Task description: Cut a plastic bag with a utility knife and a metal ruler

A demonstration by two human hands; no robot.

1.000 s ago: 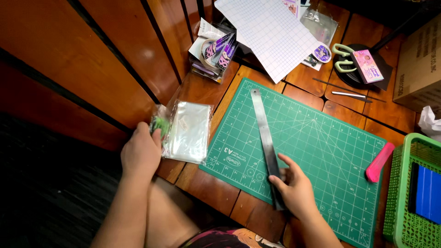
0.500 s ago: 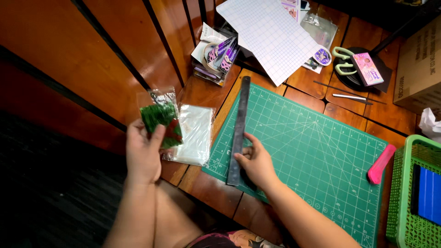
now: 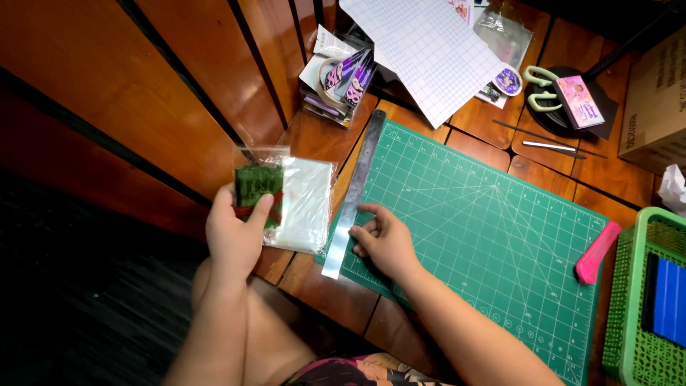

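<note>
Left hand up off the table, fingers curled under a clear bag, thumb pressed on top of the green card that shows through it. One bag, one card, and the bag's right half looks pale and blank; it hangs over the table edge, just left of the mat's corner.

Right hand lies flat on the green mat, fingers loosely spread, their tips touching the long steel ruler. They press on it rather than grip it. One ruler, lying along the mat's left edge, slightly tilted, its top end reaching past the mat's upper corner.

Up top, a white grid sheet overlaps the mat's far corner. To its left, a clear box stuffed with purple-and-white packets; I cannot count them. To the right of the sheet, a small round purple sticker, then one pair of pale green scissors on a dark round pad, with a pink rectangular card beside them. A brown carton stands at the far right edge.

On the right, one pink cutter straddles the mat's edge. Beside it, a green basket with a blue block inside.
</note>
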